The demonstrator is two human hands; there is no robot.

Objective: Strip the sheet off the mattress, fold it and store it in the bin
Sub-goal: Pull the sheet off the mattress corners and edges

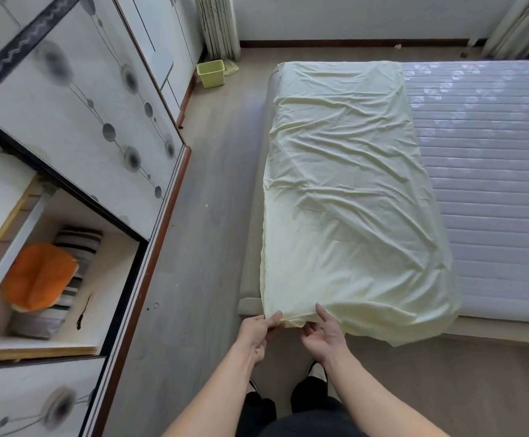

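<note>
Bedroom mattress: left hand and right hand pinch sheet near edge.

Sheet lies on left part of mattress, near edge overhanging. Bin on floor at 11 o'clock, beside wardrobe. Hands at 6 o'clock.

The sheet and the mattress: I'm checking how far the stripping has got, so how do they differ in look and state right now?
The sheet is pale yellow, smooth cloth, wrinkled and folded into a long strip; the mattress is white, quilted in rows and lies flat. The sheet covers only the mattress's left part, leaving the rest bare. The left hand and right hand grip the sheet's near end; nothing touches the bare mattress. Both are light-coloured.
</note>
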